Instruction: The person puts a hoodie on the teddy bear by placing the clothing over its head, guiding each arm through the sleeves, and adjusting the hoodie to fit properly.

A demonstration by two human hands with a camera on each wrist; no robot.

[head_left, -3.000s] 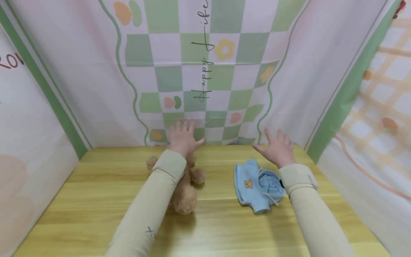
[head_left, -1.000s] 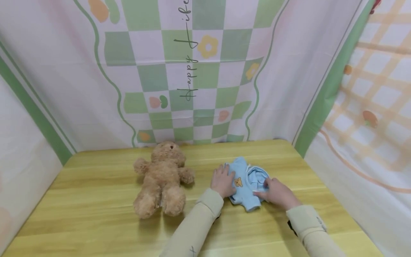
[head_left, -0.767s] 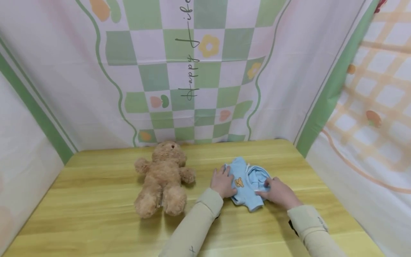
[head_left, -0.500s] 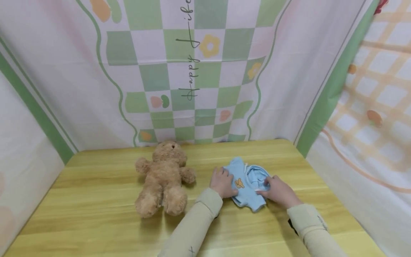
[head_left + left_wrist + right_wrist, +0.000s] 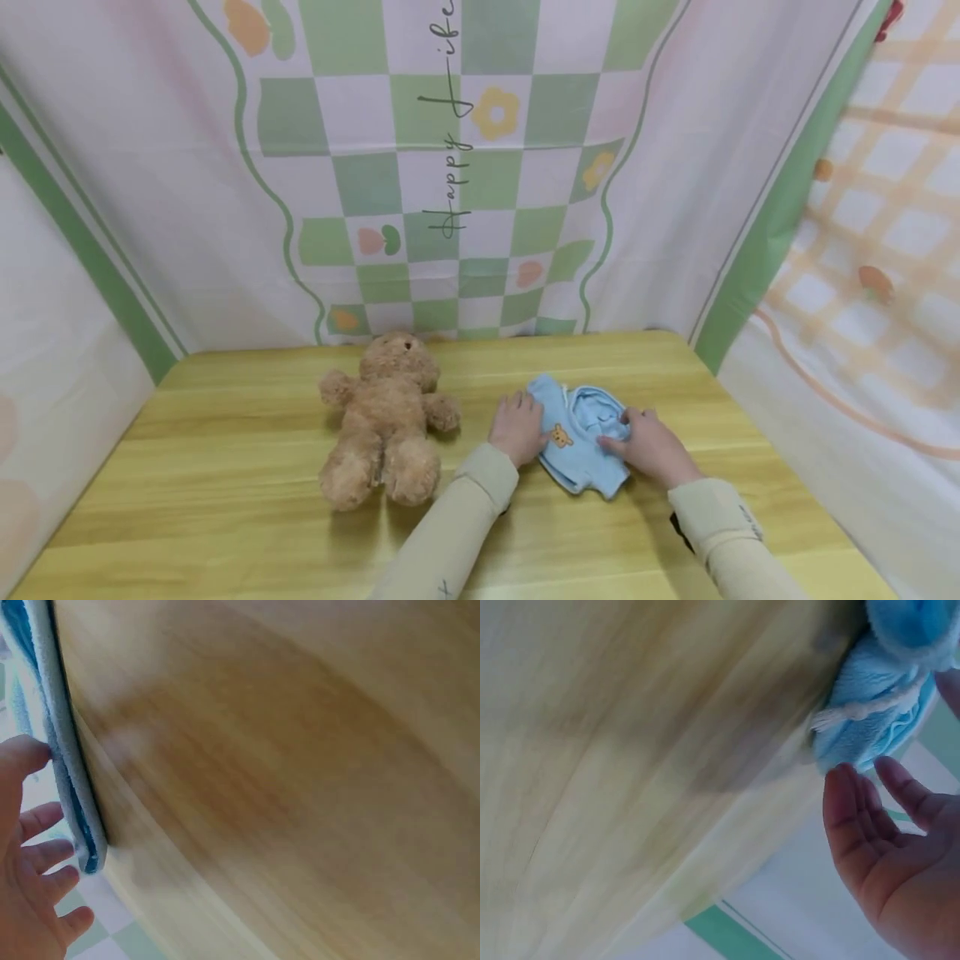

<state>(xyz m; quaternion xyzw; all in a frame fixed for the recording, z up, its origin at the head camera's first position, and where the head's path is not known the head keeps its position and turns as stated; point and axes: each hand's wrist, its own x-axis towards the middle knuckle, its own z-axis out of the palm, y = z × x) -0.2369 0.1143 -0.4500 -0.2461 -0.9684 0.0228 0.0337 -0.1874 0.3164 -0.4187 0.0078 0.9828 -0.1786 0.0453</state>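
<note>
A small light-blue doll hoodie (image 5: 573, 458) with a bear patch lies on the wooden table, its hood toward the right. My left hand (image 5: 517, 429) lies along its left hem. In the left wrist view, the loosely spread fingers and thumb of the left hand (image 5: 30, 862) touch the hem (image 5: 71, 772). At the hood (image 5: 600, 408), my right hand (image 5: 656, 446) holds the fabric between thumb and fingers. A white drawstring (image 5: 862, 709) shows near these fingertips in the right wrist view. A brown teddy bear (image 5: 386, 412) lies on its back to the left.
The yellowish wooden table (image 5: 225, 467) runs up to a green-and-white checked cloth backdrop (image 5: 487, 175). White and orange-checked cloth (image 5: 847, 333) closes the right side. Another white cloth (image 5: 52, 292) hangs at the left.
Both hands came down from above the table onto the hoodie. Since then it has turned slightly counter-clockwise: its far sleeve shifted left, its near sleeve right. The teddy bear has stayed put.
</note>
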